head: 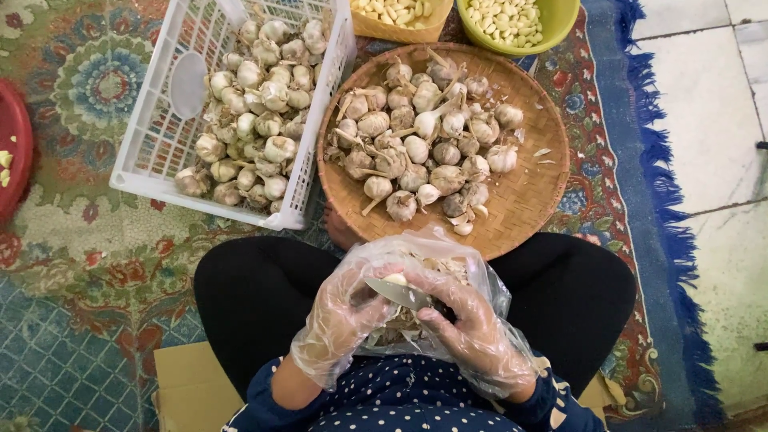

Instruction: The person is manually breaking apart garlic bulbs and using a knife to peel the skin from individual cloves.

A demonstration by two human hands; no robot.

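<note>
Both my hands wear thin clear plastic gloves and work over my lap. My left hand [340, 312] pinches a pale garlic clove [394, 279] between thumb and fingers. My right hand [472, 332] grips a small knife [398, 293] whose blade lies against the clove. Under both hands sits a clear plastic bag [464, 264] holding garlic skins. Just beyond my knees a round woven bamboo tray [528, 192] carries several whole garlic bulbs [424, 136].
A white plastic crate [152, 144] with more garlic bulbs [256, 120] stands at the left of the tray. A yellow bowl [400, 20] and a green bowl [512, 28] of peeled cloves sit at the top. A red tray edge [12, 152] is far left. Patterned rug, tiled floor on the right.
</note>
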